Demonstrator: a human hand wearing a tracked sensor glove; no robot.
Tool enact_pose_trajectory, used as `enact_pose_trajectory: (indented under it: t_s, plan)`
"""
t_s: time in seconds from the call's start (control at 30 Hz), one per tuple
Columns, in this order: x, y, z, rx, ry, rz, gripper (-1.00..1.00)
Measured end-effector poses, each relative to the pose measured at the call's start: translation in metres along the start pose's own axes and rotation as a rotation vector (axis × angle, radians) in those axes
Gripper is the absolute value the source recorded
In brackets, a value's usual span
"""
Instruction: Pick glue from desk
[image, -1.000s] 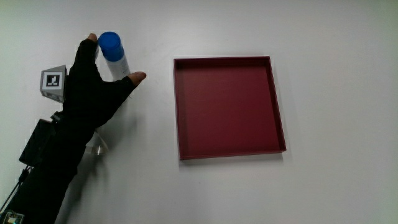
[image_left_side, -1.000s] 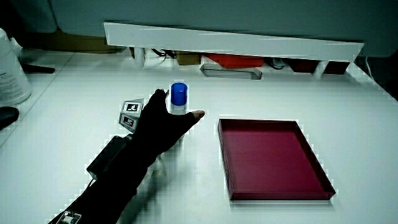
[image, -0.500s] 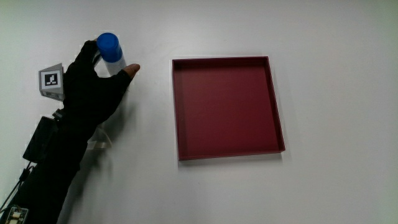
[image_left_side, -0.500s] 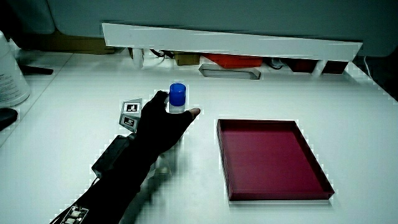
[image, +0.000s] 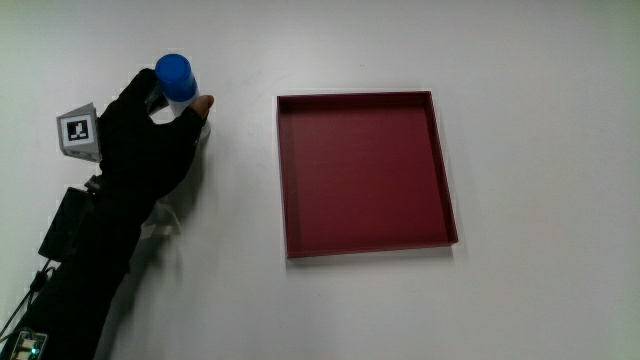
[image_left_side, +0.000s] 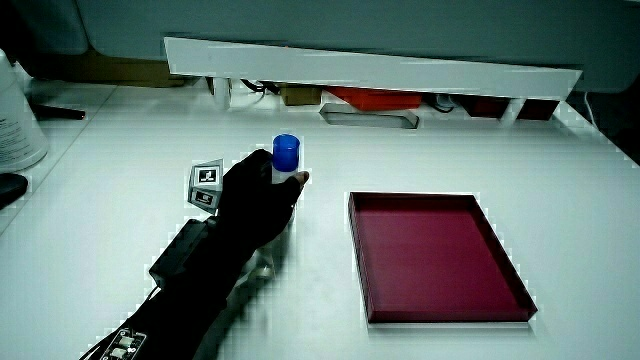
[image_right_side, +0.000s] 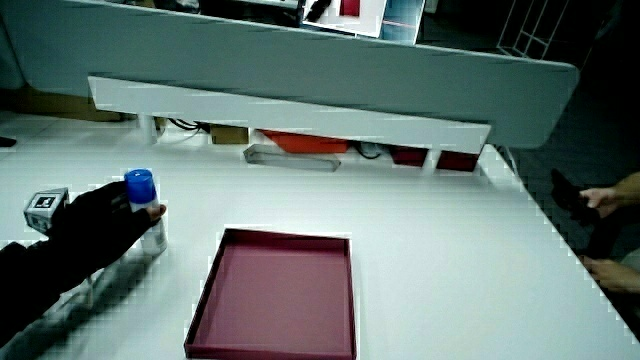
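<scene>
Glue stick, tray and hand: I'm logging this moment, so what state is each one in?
Glue stick: upright on the table, blue cap on, gripped by the hand.
Hand: fingers closed around the glue stick's body, beside the tray.
Tray: red, flat on the table, nothing in it, apart from the hand.

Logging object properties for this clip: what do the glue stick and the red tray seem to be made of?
Glue stick: probably plastic, a smooth blue cap over a white tube; the hand wraps the tube, so little of it shows.
Red tray: likely plastic or coated card, going by thin, straight walls and an even, matte dark red floor with no visible grain. The look leaves the choice open.
</scene>
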Motion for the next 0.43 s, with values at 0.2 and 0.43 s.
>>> enact_pose_trajectory:
  t_s: [0.2, 0.43]
  plan:
    - [0.032, -0.001, -0.010, -0.061, -0.047, -0.072, 1.00]
    - [0.063, 0.000, -0.034, -0.140, -0.085, -0.163, 1.00]
